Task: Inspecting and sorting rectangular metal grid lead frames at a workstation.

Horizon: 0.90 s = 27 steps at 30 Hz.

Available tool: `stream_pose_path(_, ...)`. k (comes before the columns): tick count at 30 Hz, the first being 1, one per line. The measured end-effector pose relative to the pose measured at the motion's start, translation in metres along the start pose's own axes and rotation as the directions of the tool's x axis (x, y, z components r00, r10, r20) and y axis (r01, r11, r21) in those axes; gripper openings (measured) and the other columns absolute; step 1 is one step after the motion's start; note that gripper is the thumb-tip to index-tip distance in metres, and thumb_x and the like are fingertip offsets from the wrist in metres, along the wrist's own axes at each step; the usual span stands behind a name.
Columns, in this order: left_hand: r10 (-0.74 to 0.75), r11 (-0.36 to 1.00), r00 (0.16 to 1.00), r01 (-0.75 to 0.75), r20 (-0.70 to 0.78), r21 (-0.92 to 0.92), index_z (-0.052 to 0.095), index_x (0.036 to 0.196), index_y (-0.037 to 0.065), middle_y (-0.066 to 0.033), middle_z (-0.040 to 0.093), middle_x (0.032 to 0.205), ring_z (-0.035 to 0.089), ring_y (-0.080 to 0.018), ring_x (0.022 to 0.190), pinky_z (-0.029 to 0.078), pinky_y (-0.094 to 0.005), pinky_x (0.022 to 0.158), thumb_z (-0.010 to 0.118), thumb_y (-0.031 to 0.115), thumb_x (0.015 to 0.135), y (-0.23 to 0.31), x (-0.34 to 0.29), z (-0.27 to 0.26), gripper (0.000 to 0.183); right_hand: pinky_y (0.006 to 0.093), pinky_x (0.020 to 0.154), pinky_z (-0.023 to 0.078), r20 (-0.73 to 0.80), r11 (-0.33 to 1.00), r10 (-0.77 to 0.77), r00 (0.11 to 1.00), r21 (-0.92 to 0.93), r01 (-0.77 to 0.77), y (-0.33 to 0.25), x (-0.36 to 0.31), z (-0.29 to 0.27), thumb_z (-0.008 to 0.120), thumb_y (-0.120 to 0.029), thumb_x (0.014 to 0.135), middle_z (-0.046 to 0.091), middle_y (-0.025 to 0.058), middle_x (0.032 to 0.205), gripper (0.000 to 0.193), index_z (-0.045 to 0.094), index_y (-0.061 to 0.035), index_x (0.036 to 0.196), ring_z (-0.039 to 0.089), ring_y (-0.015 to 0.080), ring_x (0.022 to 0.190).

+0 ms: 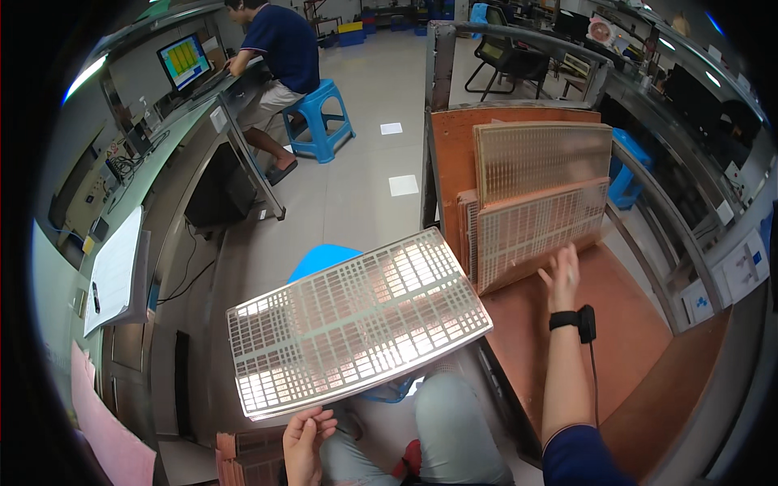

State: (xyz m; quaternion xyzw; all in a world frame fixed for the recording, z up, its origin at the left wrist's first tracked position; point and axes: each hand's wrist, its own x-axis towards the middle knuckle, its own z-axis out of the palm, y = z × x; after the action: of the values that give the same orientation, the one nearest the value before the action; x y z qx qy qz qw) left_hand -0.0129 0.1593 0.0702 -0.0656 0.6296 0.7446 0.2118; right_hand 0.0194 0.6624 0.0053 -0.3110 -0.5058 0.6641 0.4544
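A large silvery panel (356, 320) with a grid of rectangular patterns, like a circuit board panel, lies slightly turned above a blue stool (320, 261) in front of me. My left hand (306, 437) is at its near edge, fingers curled in with nothing visible between them; whether they touch the edge is unclear. To the right, my right hand (563, 279) has its fingers spread, close to the lower part of a copper-coloured patterned panel (543, 227). That one leans in a stack, with a taller gold-toned panel (543, 158) behind it. A black band (572, 319) with a cable circles my right wrist.
The leaning panels stand on a brown-lined metal cart (559, 364) with grey rails. At left runs a bench with a monitor (184, 61) and a notepad with a pen (113, 271). A person (284, 49) sits there. More copper-coloured panels (243, 458) are low by my left leg.
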Motion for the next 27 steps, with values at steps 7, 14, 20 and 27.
stream_pose_path(7, -0.007, 1.000, 1.000, 0.007, 0.003, 0.025, 0.054, 0.110, -0.001, -0.0154, 0.062, 0.102, 0.063, -0.0205, 0.087, 0.052, -0.0305, 0.077, 0.047, 0.013, 0.094, 0.005, -0.003, 0.005, 0.023, 0.0626, 0.099, 0.026, 0.300, 0.524, -0.183, 0.936, -0.776, 0.351, 0.065, 0.014, 0.090, 0.075, -0.029, 0.073, 0.008, 0.0257, 0.148, 0.102, 0.005, -0.0140, 0.146, 0.013, 0.0395, 0.137)
stream_pose_path(14, -0.034, 0.998, 0.999, 0.035, -0.009, 0.057, 0.050, 0.121, 0.001, -0.0123, 0.057, 0.117, 0.055, -0.0223, 0.106, 0.045, -0.0360, 0.091, 0.052, 0.020, 0.093, 0.013, -0.011, -0.030, 0.034, 0.0662, 0.095, 0.029, 0.263, 0.299, -0.241, 0.934, -0.895, 0.329, 0.070, 0.022, 0.102, 0.074, -0.023, 0.073, 0.007, 0.0205, 0.150, 0.102, 0.002, -0.0174, 0.146, 0.011, 0.0393, 0.137)
stream_pose_path(20, 0.066, 0.998, 0.980, -0.067, -0.187, 0.003, 0.053, 0.108, 0.001, -0.0118, 0.062, 0.099, 0.062, -0.0175, 0.085, 0.052, -0.0283, 0.074, 0.047, 0.014, 0.094, 0.018, 0.000, -0.046, 0.020, 0.0634, 0.096, 0.029, 0.290, 0.339, -0.332, 0.898, -0.851, 0.400, 0.081, 0.034, 0.092, 0.076, -0.018, 0.072, 0.010, 0.0206, 0.149, 0.103, 0.004, -0.0167, 0.146, 0.013, 0.0387, 0.137)
stream_pose_path(27, 0.581, 0.792, 0.647, -0.311, -0.494, 0.524, 0.052, 0.112, -0.001, -0.0089, 0.055, 0.109, 0.052, -0.0139, 0.101, 0.039, -0.0245, 0.091, 0.044, 0.012, 0.095, 0.008, 0.043, -0.108, 0.023, 0.0323, 0.100, 0.034, 0.350, 0.801, -0.232, 0.907, -0.460, 0.382, 0.066, 0.025, 0.041, 0.056, -0.011, 0.089, 0.044, 0.0176, 0.131, 0.048, 0.038, -0.0022, 0.133, 0.041, 0.0264, 0.122)
